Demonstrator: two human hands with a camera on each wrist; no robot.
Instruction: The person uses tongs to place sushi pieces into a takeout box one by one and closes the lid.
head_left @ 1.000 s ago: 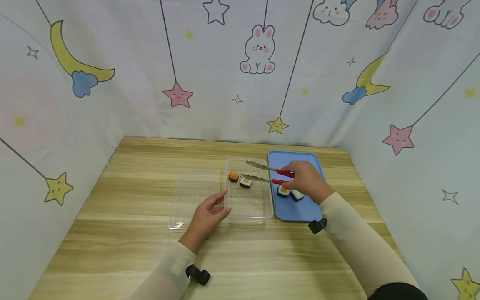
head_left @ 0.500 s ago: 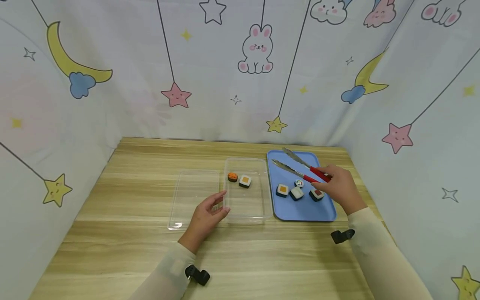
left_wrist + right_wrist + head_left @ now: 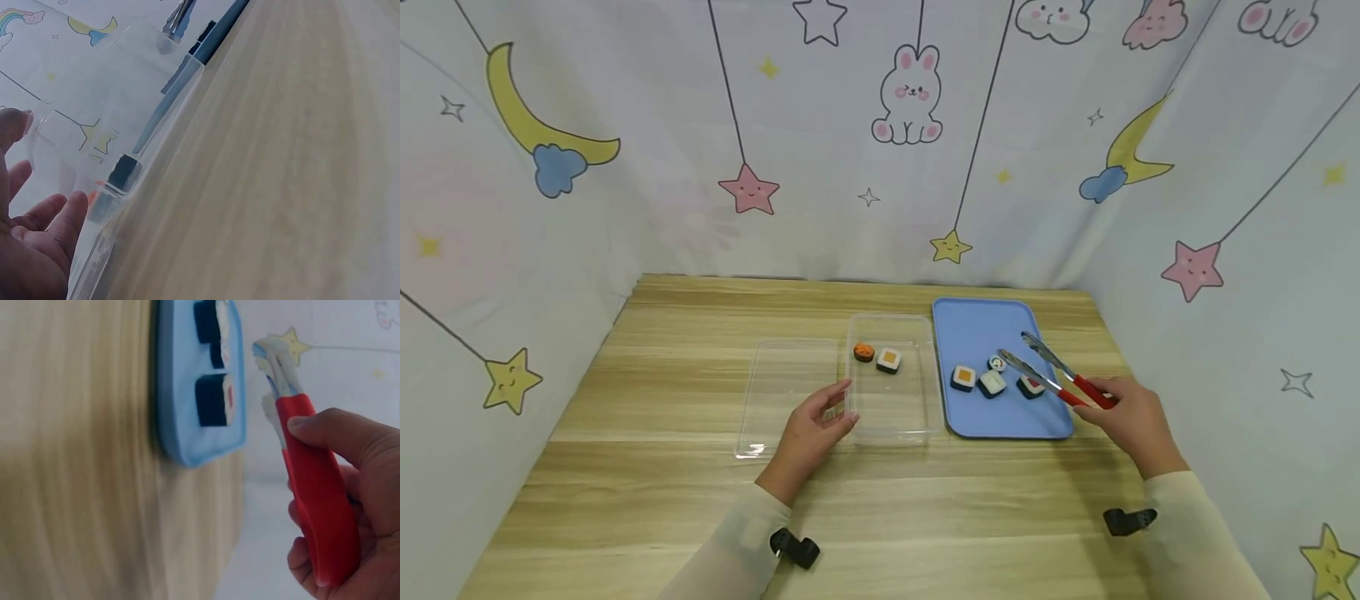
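Note:
My right hand (image 3: 1141, 423) holds metal tongs (image 3: 1090, 389) by their red handles. The tongs' arms are spread, with nothing between the tips, above the right part of a blue tray (image 3: 981, 321). On that tray sit a yellow-centred sushi piece (image 3: 963, 377), a white-topped piece (image 3: 992, 384), a small round roll (image 3: 996, 363) and a red-centred piece (image 3: 214, 400), partly behind the tongs in the head view. Relaxed fingers of my left hand (image 3: 808, 433) touch the left wall of a clear plastic box (image 3: 895, 417). Inside lie an orange-topped piece (image 3: 863, 352) and another yellow-centred piece (image 3: 889, 361).
A clear lid (image 3: 790, 375) lies flat to the left of the box, partly behind the left hand. The box stands close beside the tray. Wooden tabletop (image 3: 940, 517) extends in front, and a patterned curtain (image 3: 820, 125) encloses the back and sides.
My right hand has carried the spread tongs from over the box rightward and nearer, across to the tray's right side. The left hand stays at the box. The sushi pieces on the tray came into view.

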